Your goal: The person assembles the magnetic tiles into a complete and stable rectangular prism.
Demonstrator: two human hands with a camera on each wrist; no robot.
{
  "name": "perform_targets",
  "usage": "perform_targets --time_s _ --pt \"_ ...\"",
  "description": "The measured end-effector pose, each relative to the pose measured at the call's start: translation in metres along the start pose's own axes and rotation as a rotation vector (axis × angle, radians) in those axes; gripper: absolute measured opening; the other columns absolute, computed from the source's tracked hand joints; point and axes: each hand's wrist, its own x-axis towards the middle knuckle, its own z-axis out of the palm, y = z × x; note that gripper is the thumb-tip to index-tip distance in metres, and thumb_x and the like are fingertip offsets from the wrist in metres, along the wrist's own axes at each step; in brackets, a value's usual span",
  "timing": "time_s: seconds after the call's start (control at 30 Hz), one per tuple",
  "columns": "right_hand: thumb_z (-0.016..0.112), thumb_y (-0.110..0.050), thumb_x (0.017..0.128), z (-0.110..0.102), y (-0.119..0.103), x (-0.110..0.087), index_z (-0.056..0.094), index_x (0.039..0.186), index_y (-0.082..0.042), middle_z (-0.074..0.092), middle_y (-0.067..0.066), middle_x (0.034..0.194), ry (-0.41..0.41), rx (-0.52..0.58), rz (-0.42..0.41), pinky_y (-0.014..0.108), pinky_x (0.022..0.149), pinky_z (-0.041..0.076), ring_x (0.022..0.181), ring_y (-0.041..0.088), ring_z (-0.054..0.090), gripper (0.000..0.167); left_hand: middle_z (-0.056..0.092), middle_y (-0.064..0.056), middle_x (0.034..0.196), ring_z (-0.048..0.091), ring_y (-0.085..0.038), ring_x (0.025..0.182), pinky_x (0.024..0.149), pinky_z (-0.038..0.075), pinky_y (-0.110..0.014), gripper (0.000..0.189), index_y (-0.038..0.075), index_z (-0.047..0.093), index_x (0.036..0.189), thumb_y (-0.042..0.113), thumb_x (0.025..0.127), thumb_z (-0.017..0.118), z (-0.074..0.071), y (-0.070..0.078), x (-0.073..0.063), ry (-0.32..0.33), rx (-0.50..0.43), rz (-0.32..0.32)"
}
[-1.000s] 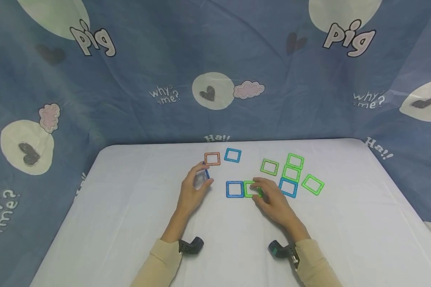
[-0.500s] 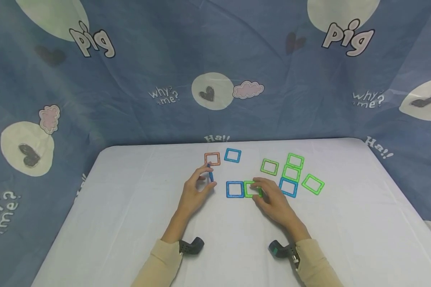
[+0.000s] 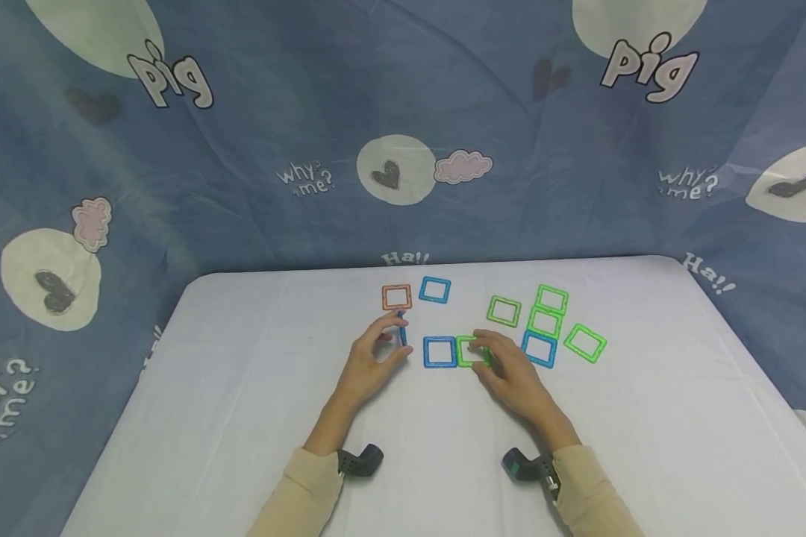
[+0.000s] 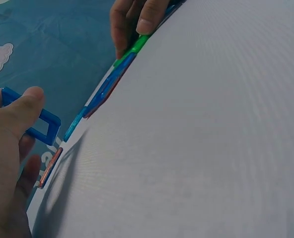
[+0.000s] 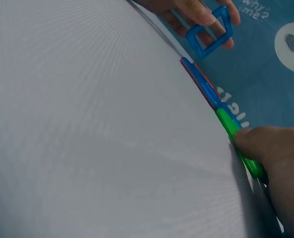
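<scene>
My left hand [image 3: 369, 365] pinches a blue square-frame magnetic tile [image 3: 403, 330] between thumb and fingers, on edge above the table. In the left wrist view this tile [image 4: 52, 132] shows its hollow middle. To its right, my right hand [image 3: 516, 379] holds a green square-frame tile [image 3: 460, 353] by its near and far edges, partly covering it. Another blue tile [image 3: 439, 365] lies flat against the green one's left side. In the right wrist view, my thumb [image 5: 261, 141] is on the green tile [image 5: 227, 120], and a red edge runs along the neighbouring blue tile [image 5: 200, 79].
An orange tile [image 3: 397, 307] and a blue tile [image 3: 434, 300] lie farther back. At the right are a column of two green tiles [image 3: 544, 309] and a blue one [image 3: 539, 363], with single green tiles [image 3: 504, 323] either side. A printed blue cloth [image 3: 242, 224] hangs behind the table.
My left hand has moved a little to the right and nearer with the upright blue tile, towards the joined pair. My right hand stays on the green tile.
</scene>
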Motion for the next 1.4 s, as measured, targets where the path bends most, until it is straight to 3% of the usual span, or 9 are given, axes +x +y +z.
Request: perform_targets --time_s 0.4,0.9,1.4 --pt "0.059 -0.025 0.093 0.0007 0.0001 0.0016 0.055 0.124 -0.022 0.044 -0.002 0.145 0.004 -0.007 0.011 0.045 0.116 0.028 0.139 0.023 0.036 0.031 0.049 0.003 0.142 0.047 -0.016 0.131 0.097 0.05 -0.033 0.047 0.024 0.054 0.125 0.026 0.082 0.073 0.0019 -0.0003 0.0009 -0.06 -0.019 0.058" --pt "0.059 -0.025 0.093 0.001 0.0019 0.0019 0.055 0.123 -0.023 0.044 -0.002 0.146 0.003 -0.003 0.01 0.046 0.116 0.028 0.139 0.023 0.035 0.03 0.05 0.008 0.14 0.054 -0.012 0.122 0.094 0.051 -0.028 0.046 0.026 0.055 0.123 0.027 0.081 0.074 0.0028 0.0018 0.0013 -0.093 -0.008 0.038" --pt "0.057 -0.025 0.094 -0.0006 -0.0028 0.0012 0.056 0.123 -0.021 0.042 -0.001 0.147 -0.016 -0.014 0.025 0.046 0.116 0.027 0.14 0.024 0.034 0.029 0.05 0.011 0.14 0.047 -0.008 0.129 0.098 0.049 -0.026 0.045 0.025 0.055 0.12 0.021 0.081 0.075 0.0021 0.0049 0.0012 -0.131 -0.031 -0.003"
